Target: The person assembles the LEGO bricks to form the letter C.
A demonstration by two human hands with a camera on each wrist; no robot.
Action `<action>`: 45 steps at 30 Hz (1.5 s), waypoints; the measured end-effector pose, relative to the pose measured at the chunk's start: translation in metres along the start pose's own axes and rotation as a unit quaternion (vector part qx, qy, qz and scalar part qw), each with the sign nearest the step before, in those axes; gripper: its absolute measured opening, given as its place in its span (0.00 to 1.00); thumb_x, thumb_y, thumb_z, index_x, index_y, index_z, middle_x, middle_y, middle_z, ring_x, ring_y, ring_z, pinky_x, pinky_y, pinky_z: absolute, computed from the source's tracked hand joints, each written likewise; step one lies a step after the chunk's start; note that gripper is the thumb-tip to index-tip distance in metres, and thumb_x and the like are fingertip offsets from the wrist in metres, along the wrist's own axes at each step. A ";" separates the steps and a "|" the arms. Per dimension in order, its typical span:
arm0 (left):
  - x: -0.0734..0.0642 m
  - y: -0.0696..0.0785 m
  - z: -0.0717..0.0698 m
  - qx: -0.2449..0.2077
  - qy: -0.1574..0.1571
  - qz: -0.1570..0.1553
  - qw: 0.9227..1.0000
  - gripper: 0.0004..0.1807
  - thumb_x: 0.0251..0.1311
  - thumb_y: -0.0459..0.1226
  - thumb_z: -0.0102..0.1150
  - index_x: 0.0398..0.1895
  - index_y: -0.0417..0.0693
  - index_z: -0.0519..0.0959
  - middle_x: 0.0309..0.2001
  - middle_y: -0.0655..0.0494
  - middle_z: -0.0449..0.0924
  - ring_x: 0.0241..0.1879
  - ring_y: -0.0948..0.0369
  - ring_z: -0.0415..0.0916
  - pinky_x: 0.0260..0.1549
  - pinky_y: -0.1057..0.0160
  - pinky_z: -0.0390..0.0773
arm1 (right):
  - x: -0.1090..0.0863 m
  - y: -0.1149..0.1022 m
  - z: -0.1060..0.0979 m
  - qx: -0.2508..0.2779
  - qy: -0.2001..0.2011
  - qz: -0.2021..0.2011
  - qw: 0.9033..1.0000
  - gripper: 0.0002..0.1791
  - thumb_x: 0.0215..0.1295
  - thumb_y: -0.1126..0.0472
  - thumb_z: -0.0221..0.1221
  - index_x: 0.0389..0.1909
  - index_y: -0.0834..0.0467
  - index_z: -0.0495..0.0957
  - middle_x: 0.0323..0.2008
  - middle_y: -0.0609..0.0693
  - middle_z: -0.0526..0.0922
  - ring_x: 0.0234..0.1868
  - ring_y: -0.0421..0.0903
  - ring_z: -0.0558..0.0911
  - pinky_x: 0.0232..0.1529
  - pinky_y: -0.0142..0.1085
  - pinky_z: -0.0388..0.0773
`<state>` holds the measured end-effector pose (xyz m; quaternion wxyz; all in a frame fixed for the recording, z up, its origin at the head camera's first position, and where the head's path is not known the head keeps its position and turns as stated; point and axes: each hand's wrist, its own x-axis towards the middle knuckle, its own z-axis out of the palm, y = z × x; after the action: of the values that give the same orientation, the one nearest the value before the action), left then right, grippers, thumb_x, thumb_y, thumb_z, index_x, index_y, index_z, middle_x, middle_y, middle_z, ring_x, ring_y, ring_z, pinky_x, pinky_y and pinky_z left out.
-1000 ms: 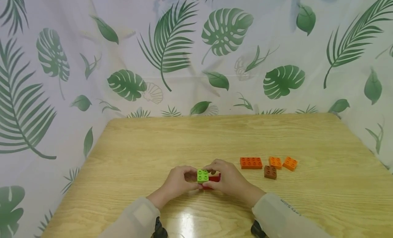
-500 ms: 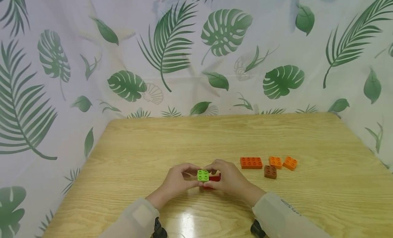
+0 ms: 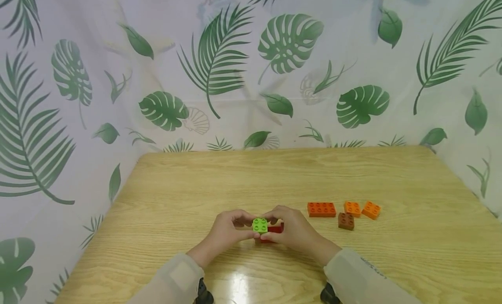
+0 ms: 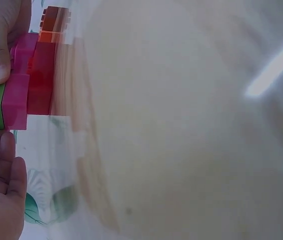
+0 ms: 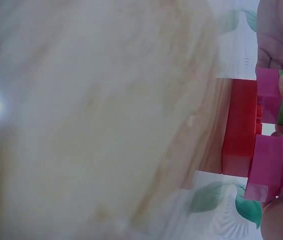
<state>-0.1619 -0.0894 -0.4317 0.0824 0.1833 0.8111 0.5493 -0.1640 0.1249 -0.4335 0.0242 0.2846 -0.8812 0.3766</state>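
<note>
At the near middle of the table, a lime green 2x2 toy brick (image 3: 260, 225) sits on a pink brick (image 4: 15, 102), above one end of a long red brick (image 5: 239, 125). Another pink brick (image 5: 264, 162) stands on the red brick's other end. My left hand (image 3: 227, 230) pinches the green brick from the left, thumb in front and fingers behind. From the right, my right hand (image 3: 292, 227) has its thumb and forefinger on the same green brick, its palm beside the second pink brick. The head view hides most of the pink bricks.
Right of my hands lie an orange-red 2x4 brick (image 3: 321, 209), two orange 2x2 bricks, one left (image 3: 352, 209) and one right (image 3: 371, 210), and a brown brick (image 3: 346, 221). The wooden table (image 3: 188, 177) ends at a leaf-printed cloth (image 3: 235, 107).
The left fingers have shifted slightly at the green brick. Both hands and the stack otherwise stay in nearly the same place, and the loose bricks have not moved.
</note>
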 end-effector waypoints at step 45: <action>0.002 -0.001 -0.001 0.021 -0.012 -0.009 1.000 0.19 0.49 0.39 0.73 0.46 0.47 0.83 0.43 0.56 0.81 0.44 0.56 0.77 0.45 0.58 0.77 | -0.059 0.061 -0.061 -0.058 0.114 0.016 0.992 0.29 0.51 0.55 0.72 0.55 0.55 0.77 0.49 0.47 0.80 0.37 0.46 0.79 0.36 0.39 0.79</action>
<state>-0.1642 -0.0899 -0.4325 0.0930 0.1839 0.8231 0.5292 -0.1564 0.2285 -0.4446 0.1348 0.2237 -0.8975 0.3554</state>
